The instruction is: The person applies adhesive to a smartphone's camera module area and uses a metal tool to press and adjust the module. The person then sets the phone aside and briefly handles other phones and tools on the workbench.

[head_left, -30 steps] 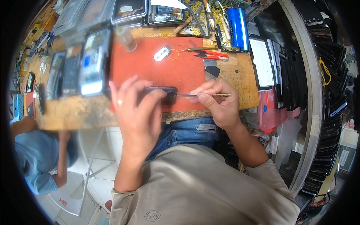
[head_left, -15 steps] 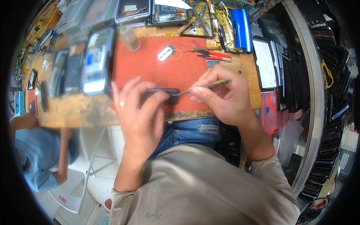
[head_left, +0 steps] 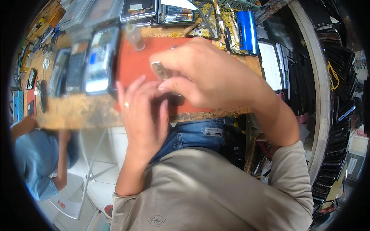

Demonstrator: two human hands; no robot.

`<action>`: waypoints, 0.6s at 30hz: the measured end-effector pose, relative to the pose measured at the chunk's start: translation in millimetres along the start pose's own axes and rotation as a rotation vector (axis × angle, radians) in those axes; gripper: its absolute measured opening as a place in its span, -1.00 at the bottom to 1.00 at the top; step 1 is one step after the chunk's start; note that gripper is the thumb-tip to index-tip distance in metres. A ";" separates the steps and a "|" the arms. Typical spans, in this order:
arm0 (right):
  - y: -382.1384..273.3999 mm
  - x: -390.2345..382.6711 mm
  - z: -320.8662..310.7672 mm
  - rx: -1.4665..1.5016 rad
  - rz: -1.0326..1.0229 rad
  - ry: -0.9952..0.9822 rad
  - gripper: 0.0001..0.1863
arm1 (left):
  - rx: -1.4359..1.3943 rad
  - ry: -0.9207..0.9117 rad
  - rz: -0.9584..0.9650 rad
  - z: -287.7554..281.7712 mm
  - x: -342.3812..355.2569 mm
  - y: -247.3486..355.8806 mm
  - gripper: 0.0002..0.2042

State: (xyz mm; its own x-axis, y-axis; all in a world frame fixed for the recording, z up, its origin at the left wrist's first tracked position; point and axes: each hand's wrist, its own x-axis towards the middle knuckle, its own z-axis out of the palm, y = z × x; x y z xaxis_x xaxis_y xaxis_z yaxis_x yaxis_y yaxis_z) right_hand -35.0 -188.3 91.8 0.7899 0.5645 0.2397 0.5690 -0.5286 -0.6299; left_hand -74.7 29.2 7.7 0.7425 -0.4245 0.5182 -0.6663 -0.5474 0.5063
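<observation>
My left hand (head_left: 140,104) is closed on a dark, flat, phone-like device (head_left: 175,101) at the near edge of the red mat (head_left: 127,61). Most of that device is hidden beneath my fingers. Across the mat reaches my right hand (head_left: 189,73), pinching a slim metal tool with a brass-coloured handle (head_left: 161,71). The handle's end sticks out to the left above the left fingertips. Where the tool's thin tip meets the device cannot be seen, as my fingers cover it.
A clear dropper bottle (head_left: 135,37) stands at the mat's far left. Opened phones (head_left: 101,61) lie left of the mat. Behind are a tray of yellow wires and tools (head_left: 208,23) and a blue cylinder (head_left: 247,32). Someone in a blue shirt (head_left: 42,161) sits at the left.
My right hand has swung left and turned over, bringing the tool above my left fingers. Its arm now hides the razor blade and red-handled snips. The left hand stays almost in place.
</observation>
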 end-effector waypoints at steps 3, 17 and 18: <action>2.8 10.7 -5.2 0.024 -0.017 -0.063 -0.83 | -0.013 0.010 -0.013 1.4 -2.1 -1.6 -0.67; 12.1 0.1 4.2 0.217 0.086 0.003 -0.86 | -0.026 0.018 0.009 5.7 -2.6 -6.2 -0.72; 11.7 -0.4 3.5 0.210 0.087 -0.003 -0.86 | -0.025 0.018 0.007 5.7 -2.7 -5.9 -0.72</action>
State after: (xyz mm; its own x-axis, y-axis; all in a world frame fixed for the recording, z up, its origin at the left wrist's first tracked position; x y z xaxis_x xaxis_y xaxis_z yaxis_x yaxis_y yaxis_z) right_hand -29.5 -192.4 81.8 0.8331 0.5245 0.1755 0.4382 -0.4323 -0.7881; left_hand -72.3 29.5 -0.6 0.7365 -0.4155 0.5338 -0.6733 -0.5261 0.5195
